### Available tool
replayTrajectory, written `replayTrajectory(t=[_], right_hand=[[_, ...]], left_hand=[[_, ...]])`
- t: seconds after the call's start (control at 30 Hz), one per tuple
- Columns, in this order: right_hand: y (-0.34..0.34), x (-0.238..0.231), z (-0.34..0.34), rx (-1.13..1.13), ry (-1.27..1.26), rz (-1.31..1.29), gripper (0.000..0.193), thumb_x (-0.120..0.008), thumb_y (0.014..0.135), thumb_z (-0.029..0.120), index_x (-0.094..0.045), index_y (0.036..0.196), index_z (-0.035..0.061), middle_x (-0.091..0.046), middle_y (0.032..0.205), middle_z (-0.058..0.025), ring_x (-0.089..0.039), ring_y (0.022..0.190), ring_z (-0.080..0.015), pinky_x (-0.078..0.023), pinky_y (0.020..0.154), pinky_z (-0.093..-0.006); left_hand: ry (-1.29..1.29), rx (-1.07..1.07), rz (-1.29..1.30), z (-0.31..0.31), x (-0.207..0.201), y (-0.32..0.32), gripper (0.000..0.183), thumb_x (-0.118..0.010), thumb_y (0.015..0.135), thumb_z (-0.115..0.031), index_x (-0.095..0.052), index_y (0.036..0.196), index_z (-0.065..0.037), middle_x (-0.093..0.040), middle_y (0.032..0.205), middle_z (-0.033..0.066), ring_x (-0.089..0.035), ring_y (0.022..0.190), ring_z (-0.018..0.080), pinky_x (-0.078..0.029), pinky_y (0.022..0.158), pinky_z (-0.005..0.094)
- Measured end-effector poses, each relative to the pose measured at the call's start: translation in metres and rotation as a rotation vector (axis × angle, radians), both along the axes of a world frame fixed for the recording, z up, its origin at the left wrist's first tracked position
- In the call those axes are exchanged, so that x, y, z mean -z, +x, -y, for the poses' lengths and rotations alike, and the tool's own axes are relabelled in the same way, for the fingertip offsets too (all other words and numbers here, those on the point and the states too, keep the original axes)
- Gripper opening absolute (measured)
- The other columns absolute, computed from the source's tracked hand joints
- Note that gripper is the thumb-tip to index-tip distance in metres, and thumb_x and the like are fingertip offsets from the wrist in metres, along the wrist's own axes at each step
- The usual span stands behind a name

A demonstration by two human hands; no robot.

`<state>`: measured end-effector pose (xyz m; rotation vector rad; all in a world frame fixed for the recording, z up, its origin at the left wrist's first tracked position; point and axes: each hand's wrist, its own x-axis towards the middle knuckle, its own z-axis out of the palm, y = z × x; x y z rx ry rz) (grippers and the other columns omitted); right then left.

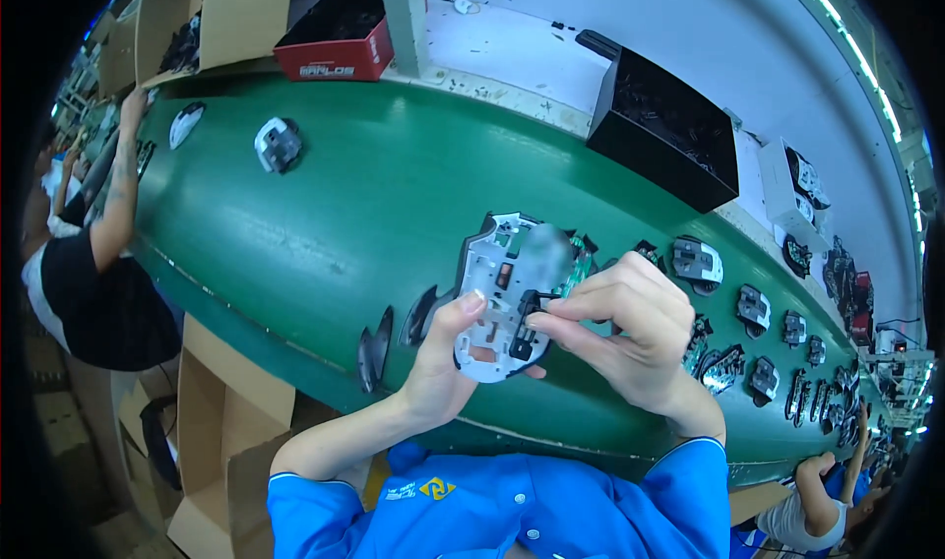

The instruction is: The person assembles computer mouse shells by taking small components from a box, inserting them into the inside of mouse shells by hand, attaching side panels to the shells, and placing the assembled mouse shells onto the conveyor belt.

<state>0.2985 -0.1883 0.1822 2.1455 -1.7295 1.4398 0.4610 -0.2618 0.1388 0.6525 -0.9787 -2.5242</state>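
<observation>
My left hand (440,367) grips a grey plastic mouse base (490,303) from below, thumb on its inner face, above the green conveyor belt (325,205). A green circuit board sits in the base's upper part. My right hand (630,328) pinches a small black plastic part (524,325) with thumb and forefinger and presses it against the base's right side. Two black curved shell pieces (394,331) lie on the belt just left of my left hand.
More half-built mouse bases (697,261) line the belt to the right, and one (279,144) lies far left. A black bin (664,131), a red box (335,32) and cardboard boxes (192,23) stand behind the belt. Other workers sit at the left (98,244) and lower right (822,490).
</observation>
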Motion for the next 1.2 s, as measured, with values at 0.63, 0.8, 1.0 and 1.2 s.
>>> replayTrajectory(t=[0.63,0.8,1.0,1.2], right_hand=[[0.020,-0.005,-0.034,0.150,-0.149,-0.585,0.026,-0.083,0.059,0.013,-0.069,0.081,0.0101,-0.055,0.065,0.0030,-0.042,0.052,-0.0109,-0.031,0.041,-0.0220],[0.022,-0.004,-0.038,0.181,-0.025,-0.608,0.033,-0.079,0.058,0.012,-0.070,0.090,0.0132,-0.056,0.071,0.0030,-0.043,0.056,-0.0130,-0.036,0.045,-0.0230],[0.031,-0.011,-0.044,0.223,0.119,-0.740,0.039,-0.064,0.060,0.013,-0.069,0.098,0.0103,-0.055,0.090,0.0014,-0.046,0.068,-0.0139,-0.041,0.054,-0.0233],[0.023,-0.004,-0.038,0.224,0.060,-0.467,0.044,-0.074,0.059,0.008,-0.069,0.102,0.0140,-0.053,0.088,-0.0003,-0.047,0.069,-0.0148,-0.041,0.053,-0.0243]], left_hand=[[-0.507,0.205,0.039,-0.017,-0.026,0.024,0.060,-0.051,0.084,-0.009,-0.023,0.136,0.001,-0.042,0.126,0.0152,-0.041,0.119,0.0205,-0.033,0.101,0.0349],[-0.504,0.192,0.078,-0.009,-0.025,0.022,0.056,-0.052,0.085,-0.011,-0.027,0.133,0.002,-0.047,0.120,0.0142,-0.046,0.109,0.0170,-0.040,0.092,0.0323],[-0.626,0.050,0.156,-0.004,-0.010,0.011,0.038,-0.053,0.087,-0.013,-0.046,0.123,0.000,-0.059,0.095,0.0066,-0.052,0.084,0.0097,-0.045,0.076,0.0273],[-0.612,-0.027,0.196,0.002,-0.012,0.007,0.025,-0.055,0.088,-0.008,-0.057,0.111,0.001,-0.062,0.078,0.0030,-0.052,0.069,0.0050,-0.044,0.060,0.0234]])
